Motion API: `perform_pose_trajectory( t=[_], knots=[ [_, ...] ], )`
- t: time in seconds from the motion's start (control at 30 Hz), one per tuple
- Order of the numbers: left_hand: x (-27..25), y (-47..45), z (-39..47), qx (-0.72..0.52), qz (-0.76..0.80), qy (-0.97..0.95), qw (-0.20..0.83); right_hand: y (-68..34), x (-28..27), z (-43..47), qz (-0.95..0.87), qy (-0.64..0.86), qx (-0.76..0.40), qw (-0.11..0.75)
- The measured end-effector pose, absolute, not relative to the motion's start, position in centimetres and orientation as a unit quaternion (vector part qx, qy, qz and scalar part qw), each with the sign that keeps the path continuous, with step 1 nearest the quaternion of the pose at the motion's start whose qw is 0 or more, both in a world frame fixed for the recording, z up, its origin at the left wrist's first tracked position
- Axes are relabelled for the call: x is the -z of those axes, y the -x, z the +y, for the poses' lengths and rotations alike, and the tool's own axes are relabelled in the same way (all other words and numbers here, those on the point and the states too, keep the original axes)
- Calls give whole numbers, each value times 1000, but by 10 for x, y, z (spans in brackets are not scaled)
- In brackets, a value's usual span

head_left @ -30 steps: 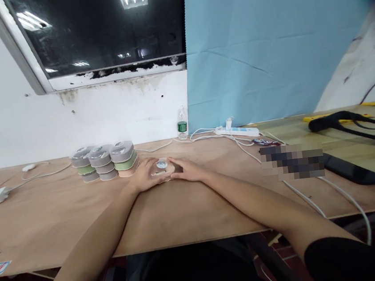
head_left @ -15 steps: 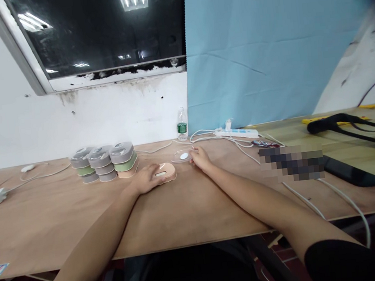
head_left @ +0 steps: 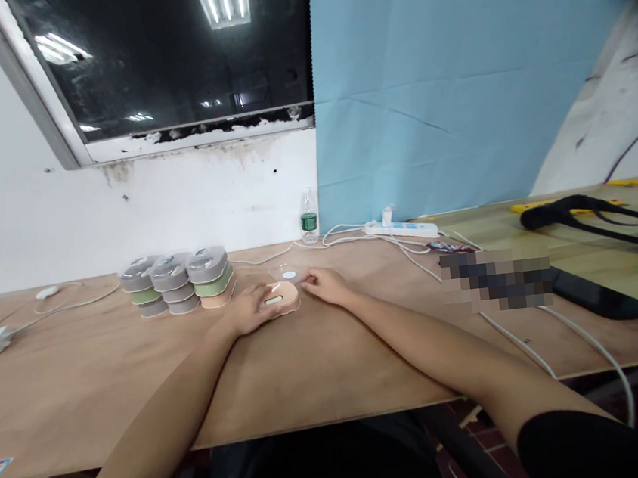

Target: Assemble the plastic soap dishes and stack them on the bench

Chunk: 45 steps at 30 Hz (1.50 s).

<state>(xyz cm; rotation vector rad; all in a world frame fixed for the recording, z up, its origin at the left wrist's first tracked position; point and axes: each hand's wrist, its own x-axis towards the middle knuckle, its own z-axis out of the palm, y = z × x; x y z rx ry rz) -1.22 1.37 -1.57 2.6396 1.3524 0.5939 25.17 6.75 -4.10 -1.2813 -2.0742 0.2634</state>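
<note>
A peach-coloured oval box with a slot in its top sits on the table. My left hand grips it from the left side, its fingers over the near part of the top. Just behind the box is a clear plastic lid with a white round spot on it. My right hand pinches this lid at its right edge. The lid's outline is faint, and I cannot tell whether it touches the box.
Three stacks of similar boxes, grey, green and peach, stand left of my hands. A water bottle is by the wall. A power strip with white cables lies at the back right, near a black frame.
My right hand has moved left and slightly nearer, bringing the clear lid from the right to just behind the box. My left hand stays on the box.
</note>
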Motion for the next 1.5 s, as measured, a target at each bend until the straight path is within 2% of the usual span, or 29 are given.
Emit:
perform_pose_trajectory(
  t=[0.27, 0.47, 0.67, 0.97, 1.17, 1.5],
  knots=[
    [15, 12, 13, -190, 439, -877, 51, -246, 36, 60, -859, 439, -74, 252],
    [15, 12, 14, -193, 444, -873, 57, -247, 37, 70, -812, 475, 5, 341],
    [18, 12, 17, -189, 442, -876, 47, -251, 41, 79, -856, 432, -24, 282],
    [17, 13, 16, -192, 443, -874, 53, -252, 40, 75, -806, 482, 7, 344],
    [21, 14, 18, -187, 449, -872, 57, -244, 40, 67, -832, 496, -28, 249],
    [17, 14, 16, -176, 451, -873, 60, -250, 41, 67, -848, 471, -39, 238]
  ],
)
